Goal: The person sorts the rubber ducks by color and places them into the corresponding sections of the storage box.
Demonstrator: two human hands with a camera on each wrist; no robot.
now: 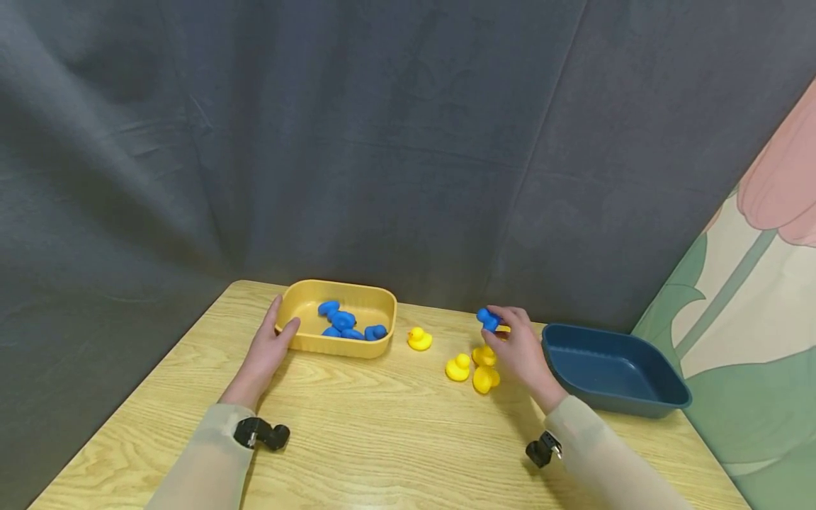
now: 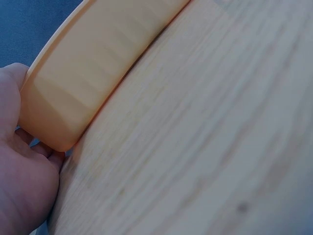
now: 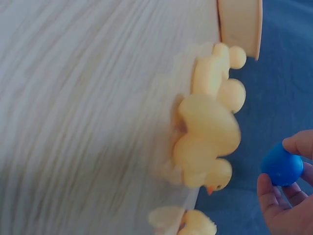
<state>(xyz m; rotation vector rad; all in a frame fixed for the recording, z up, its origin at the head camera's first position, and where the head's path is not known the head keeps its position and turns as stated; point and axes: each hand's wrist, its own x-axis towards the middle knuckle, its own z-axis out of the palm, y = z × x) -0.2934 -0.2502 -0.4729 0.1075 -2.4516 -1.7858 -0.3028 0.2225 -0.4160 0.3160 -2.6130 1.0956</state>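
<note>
My left hand grips the left end of a yellow plastic bin, thumb at the rim and fingers round the corner in the left wrist view. Several blue rubber ducks lie in a heap inside the bin. My right hand pinches another blue rubber duck between thumb and fingers, held above the table; in the right wrist view this duck shows as a rounded blue shape. Below and left of that hand, several yellow rubber ducks sit on the table, some bunched together.
A dark blue bin stands at the right side of the wooden table, just beyond my right hand. One yellow duck sits apart, close to the yellow bin. A grey curtain hangs along the table's back edge.
</note>
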